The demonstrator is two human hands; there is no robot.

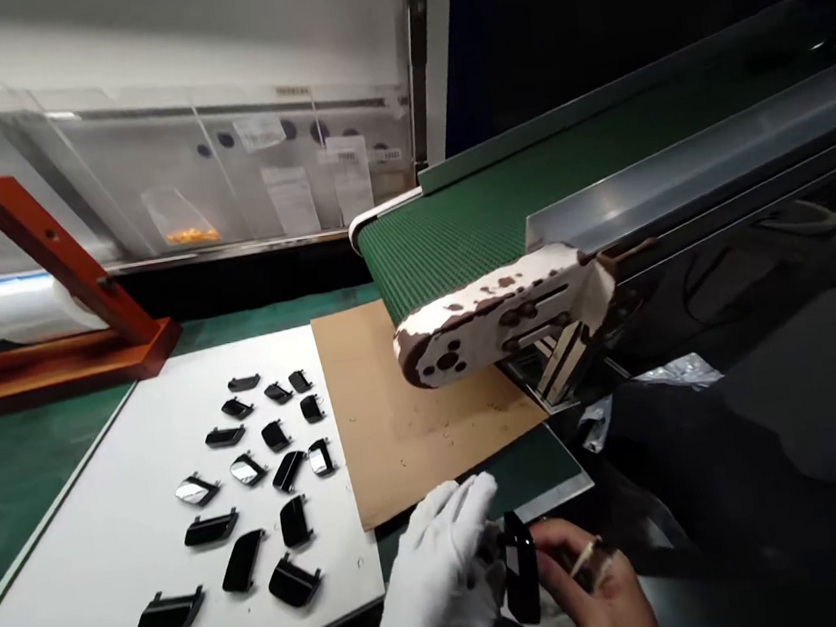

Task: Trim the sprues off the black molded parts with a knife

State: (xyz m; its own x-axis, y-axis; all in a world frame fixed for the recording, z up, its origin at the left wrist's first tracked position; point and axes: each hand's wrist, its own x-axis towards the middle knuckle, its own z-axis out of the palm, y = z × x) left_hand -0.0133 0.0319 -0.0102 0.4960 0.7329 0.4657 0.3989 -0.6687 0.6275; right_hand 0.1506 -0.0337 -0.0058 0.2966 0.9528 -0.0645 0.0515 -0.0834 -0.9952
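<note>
A glossy black plastic part (521,568) is held upright between my two hands, in front of the white board's near right corner. My left hand (440,573), in a white glove, closes on its left side; the glove hides part of the grip. My bare right hand (596,585) pinches its right edge between thumb and fingers, with a pale band around one finger. Several similar black plastic parts (244,560) with small tabs lie in loose rows on the white board (81,603) to the left.
A green conveyor belt (455,239) slopes down from the right, its end over a brown cardboard sheet (402,436). An orange stand (72,262) with a clear film roll (32,305) is at the left. Clear bins (145,173) holding bags line the back.
</note>
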